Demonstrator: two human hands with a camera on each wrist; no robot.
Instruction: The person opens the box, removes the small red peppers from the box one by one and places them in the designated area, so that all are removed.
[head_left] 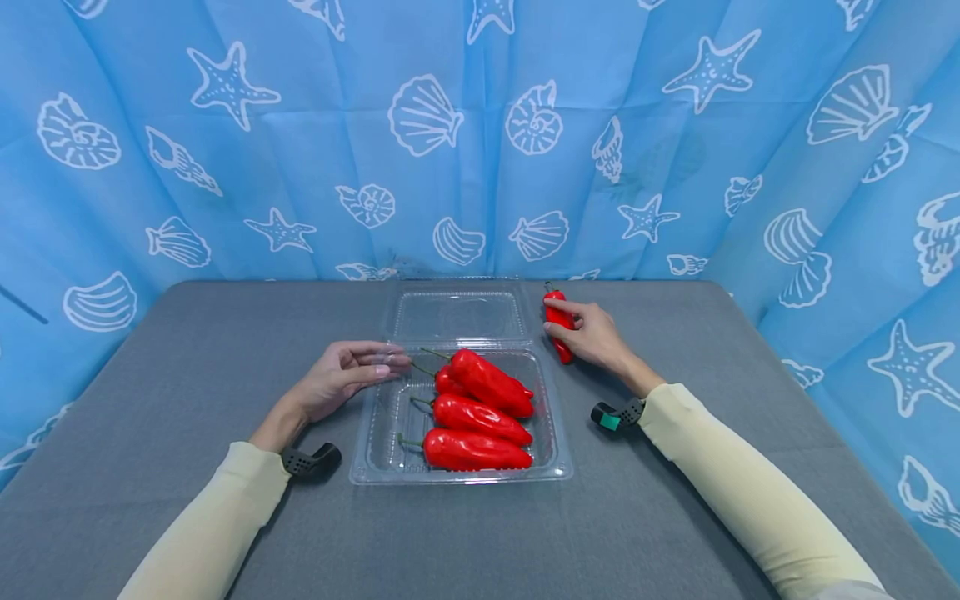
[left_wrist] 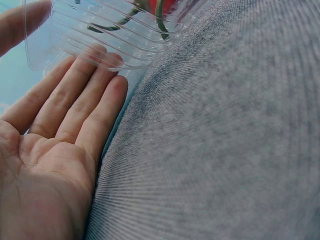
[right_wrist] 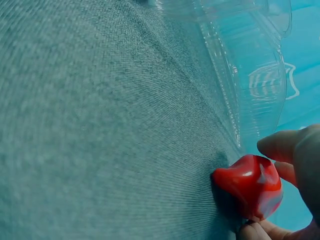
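Several red peppers (head_left: 480, 417) lie in a clear plastic container (head_left: 553, 442), stems to the left. Its clear lid (head_left: 459, 315) is folded back toward the curtain. At the container's left edge is my left hand (head_left: 352, 377), its fingers straight against the outer wall and the thumb near the rim. Right of the lid, one more red pepper (right_wrist: 252, 187) lies on the table, its stem pointing away from me. My right hand (head_left: 588, 333) grips this pepper between thumb and fingers.
A grey cloth (head_left: 652, 517) covers the table. Behind it hangs a blue curtain (head_left: 330, 150) with white shells and starfish. Each wrist wears a black band, the left band (head_left: 311, 461) beside the container and the right band (head_left: 618, 414) farther off.
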